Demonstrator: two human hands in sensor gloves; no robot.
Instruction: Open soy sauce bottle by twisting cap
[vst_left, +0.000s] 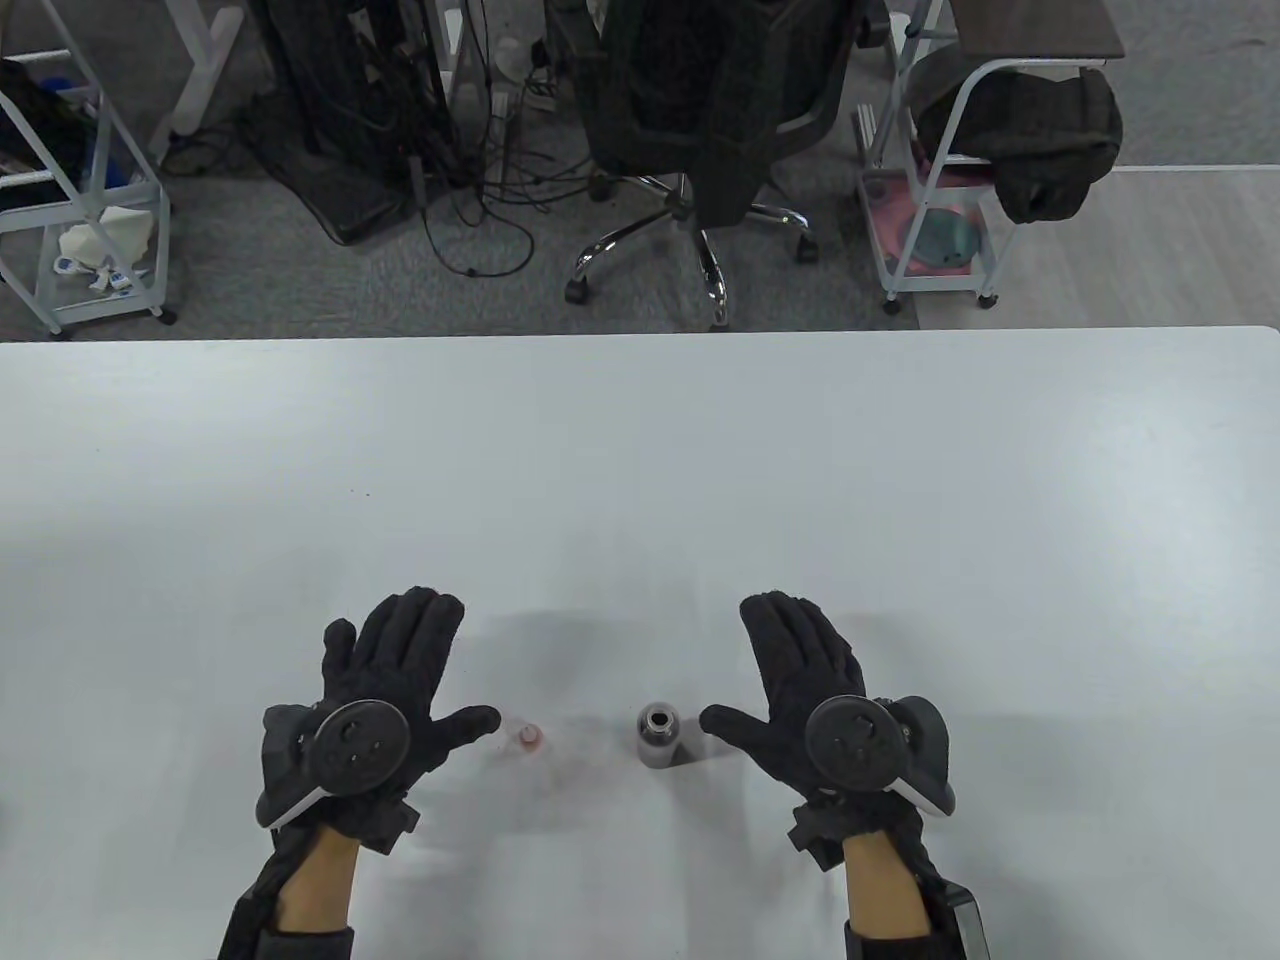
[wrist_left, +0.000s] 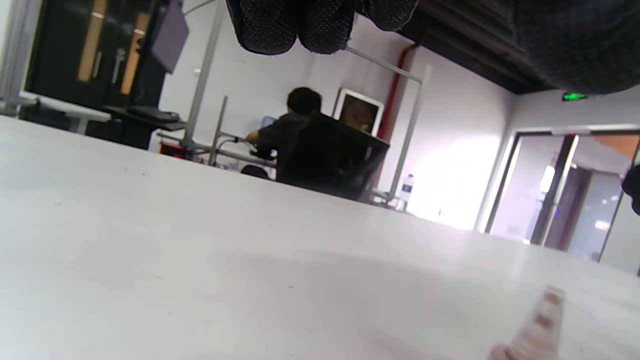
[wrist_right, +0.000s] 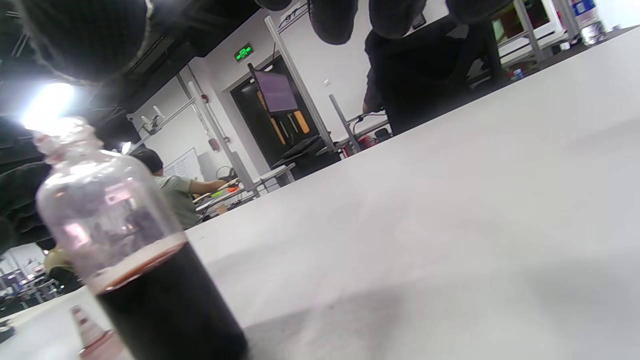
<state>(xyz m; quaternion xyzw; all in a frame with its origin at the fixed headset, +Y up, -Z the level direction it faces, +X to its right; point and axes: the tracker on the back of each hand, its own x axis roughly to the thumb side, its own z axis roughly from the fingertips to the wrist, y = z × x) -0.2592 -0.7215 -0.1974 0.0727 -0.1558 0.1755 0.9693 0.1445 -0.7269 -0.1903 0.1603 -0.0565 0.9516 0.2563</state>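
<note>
The soy sauce bottle (vst_left: 660, 735) stands upright on the white table (vst_left: 640, 480) between my hands, its mouth uncovered. In the right wrist view the bottle (wrist_right: 135, 250) is clear glass, a little over half full of dark sauce. The small reddish cap (vst_left: 528, 738) stands on the table left of the bottle; it also shows blurred in the left wrist view (wrist_left: 537, 325) and the right wrist view (wrist_right: 90, 332). My left hand (vst_left: 400, 690) is open and flat, thumb tip close to the cap. My right hand (vst_left: 800, 680) is open and flat, thumb close to the bottle. Neither hand holds anything.
Beyond the table's far edge stand an office chair (vst_left: 700, 120), a cable-strewn floor, and white carts at the left (vst_left: 80, 200) and the right (vst_left: 950, 200).
</note>
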